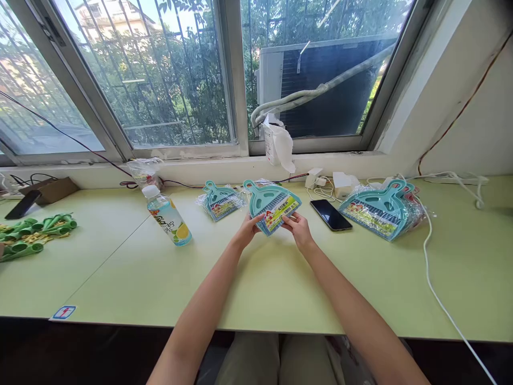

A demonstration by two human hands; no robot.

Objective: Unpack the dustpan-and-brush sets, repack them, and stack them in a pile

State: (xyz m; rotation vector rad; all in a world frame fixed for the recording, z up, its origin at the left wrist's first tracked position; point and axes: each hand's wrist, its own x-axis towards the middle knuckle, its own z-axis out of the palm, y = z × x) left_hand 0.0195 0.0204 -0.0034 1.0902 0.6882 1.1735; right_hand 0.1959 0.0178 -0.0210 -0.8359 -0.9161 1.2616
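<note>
A teal mini dustpan (262,199) in clear plastic wrap, with a yellow and green printed label, is held up just over the table. My left hand (246,231) grips its lower left edge, thumb on the front. My right hand (298,229) pinches the lower right edge, also with the thumb on the label. Left of it, a smaller group of wrapped teal dustpans (219,202) lies on the table. At the right is a thicker stack of wrapped teal dustpans (379,208). Some clear wrap shows behind the held one.
A drink bottle (168,216) leans at the left; a black phone (331,215) lies right of my hands. White cable (428,256) runs over the table's right side. Green curved pieces (38,230) lie far left. A tissue pack (276,144) stands by the window.
</note>
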